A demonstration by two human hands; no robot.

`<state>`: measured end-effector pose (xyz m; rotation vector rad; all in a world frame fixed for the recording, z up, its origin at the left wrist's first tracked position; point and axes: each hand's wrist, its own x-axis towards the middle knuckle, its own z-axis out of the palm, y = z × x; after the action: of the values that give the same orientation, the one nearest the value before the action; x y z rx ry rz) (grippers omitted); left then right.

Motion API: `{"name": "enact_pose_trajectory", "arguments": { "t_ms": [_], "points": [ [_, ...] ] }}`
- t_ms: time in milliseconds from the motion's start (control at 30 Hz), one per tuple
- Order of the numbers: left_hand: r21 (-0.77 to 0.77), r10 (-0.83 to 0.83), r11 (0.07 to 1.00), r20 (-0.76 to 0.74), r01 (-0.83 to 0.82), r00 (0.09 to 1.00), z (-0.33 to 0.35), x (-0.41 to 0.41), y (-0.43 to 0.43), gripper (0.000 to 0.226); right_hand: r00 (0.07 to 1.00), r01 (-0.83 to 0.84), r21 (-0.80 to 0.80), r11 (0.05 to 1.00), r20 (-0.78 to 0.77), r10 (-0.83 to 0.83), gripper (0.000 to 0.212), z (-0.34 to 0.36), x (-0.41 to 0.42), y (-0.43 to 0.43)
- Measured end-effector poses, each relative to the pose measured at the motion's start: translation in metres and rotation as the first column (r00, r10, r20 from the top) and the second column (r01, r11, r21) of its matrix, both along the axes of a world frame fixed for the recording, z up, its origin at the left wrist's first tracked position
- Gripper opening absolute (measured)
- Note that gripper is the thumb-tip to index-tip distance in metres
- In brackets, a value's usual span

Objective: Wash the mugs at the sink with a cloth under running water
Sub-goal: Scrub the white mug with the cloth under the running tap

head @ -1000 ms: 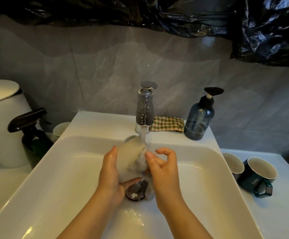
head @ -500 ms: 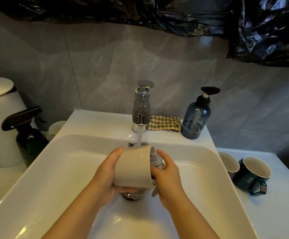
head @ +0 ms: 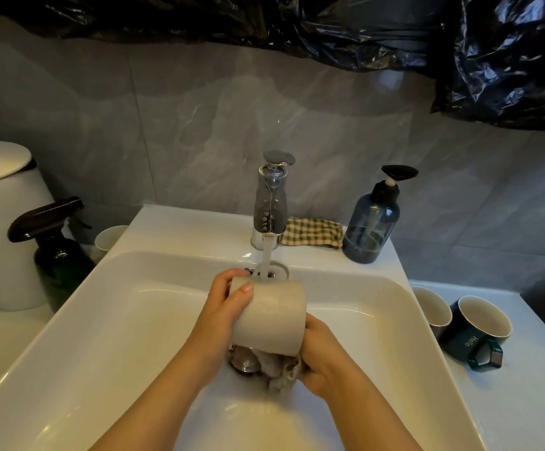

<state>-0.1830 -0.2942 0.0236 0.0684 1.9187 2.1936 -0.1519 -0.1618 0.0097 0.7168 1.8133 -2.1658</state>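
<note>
1. Starting at the left hand [head: 224, 309]: fingers [head: 244, 289] curled right round the beige mug [head: 269, 315], thumb on the near side, the rest hooked over the far edge. Firm wrap, probably down to slippery wet ceramic.
2. Right hand [head: 321, 356] fingers curled as well, pinching a bunched grey cloth [head: 276, 367] at the mug's mouth. Depth of cloth inside: can't tell, hidden by the mug wall.
3. Mug lying on its side over the middle of the sink [head: 141, 320], mouth toward the camera, far end right under the water stream [head: 266, 258] from the tap [head: 271, 203]. Makes sense: outside rinsed and inside wiped in one go, with runoff dropping more or less onto the drain [head: 243, 364].
4. Out on the table [head: 525, 402] to the right: a pale mug [head: 434, 304] and a dark green mug [head: 456, 341], side by side and touching, just beyond the basin rim. Queue or done pile, no idea which.
5. Behind the tap: a checked cloth [head: 312, 232] just beside a blue soap pump [head: 373, 222], parked within easy reach.
6. Off to the left: a dark spray bottle [head: 56, 249], a small white cup [head: 110, 237] and a white bin [head: 1, 222], none of it in play.
</note>
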Motion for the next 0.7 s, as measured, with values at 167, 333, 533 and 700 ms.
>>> {"name": "enact_pose_trajectory", "arguments": {
  "t_ms": [167,333,533,700],
  "points": [
    [0.02,-0.153,0.988,0.119,0.151,0.981,0.006,-0.008,-0.014,0.042,0.989,0.013,0.2,0.98,-0.147,0.017,0.016,0.006,-0.001,0.011],
    [-0.409,-0.105,0.91,-0.051,0.076,0.993,0.016,-0.014,-0.014,0.031,0.967,-0.147,0.417,0.897,-0.131,0.22,0.022,0.008,0.002,0.012],
    [-0.434,-0.091,0.895,0.053,0.105,0.994,0.034,-0.026,-0.01,0.045,0.984,0.066,0.376,0.924,-0.177,0.001,0.007,0.002,-0.002,0.014],
    [-0.13,-0.008,0.99,0.326,0.053,0.945,0.029,-0.021,-0.02,0.045,0.973,0.205,0.343,0.917,-0.168,-0.155,0.029,0.002,-0.003,0.02]
  ]
}}
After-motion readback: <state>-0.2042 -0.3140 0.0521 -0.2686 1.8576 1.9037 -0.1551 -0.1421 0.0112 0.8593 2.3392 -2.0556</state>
